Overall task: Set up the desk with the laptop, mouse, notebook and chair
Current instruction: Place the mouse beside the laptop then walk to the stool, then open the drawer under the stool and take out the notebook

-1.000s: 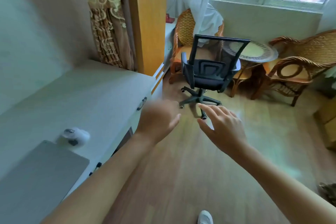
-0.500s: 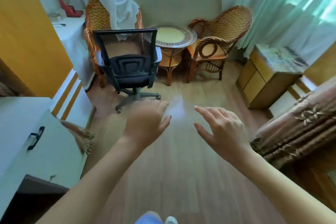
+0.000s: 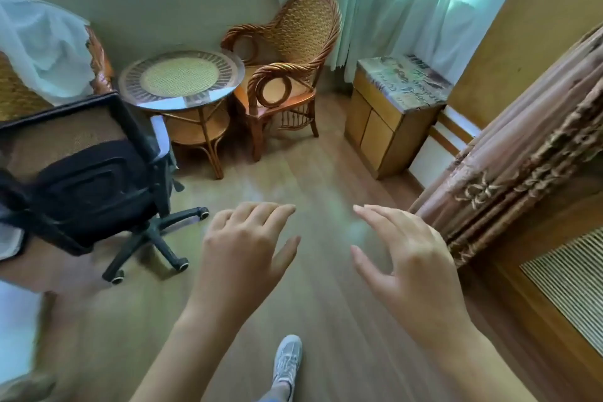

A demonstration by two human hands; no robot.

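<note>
A black mesh office chair [image 3: 88,183] on castors stands at the left on the wooden floor, its back toward me. My left hand [image 3: 241,245] hovers open to the right of the chair's base, not touching it. My right hand [image 3: 404,258] is also open, fingers spread, held out over the floor in the middle. Both hands hold nothing. The desk, laptop, mouse and notebook are out of view.
A round wicker table [image 3: 181,78] with a glass top and a wicker armchair [image 3: 287,65] stand behind the office chair. A small yellow cabinet [image 3: 391,114] is by the right wall, brown curtains [image 3: 522,157] hang at the right. My shoe [image 3: 287,359] is on the floor.
The view has swung right and come closer: the desk with the laptop has left the frame and the office chair now sits at the left edge. Both hands stay open and raised.
</note>
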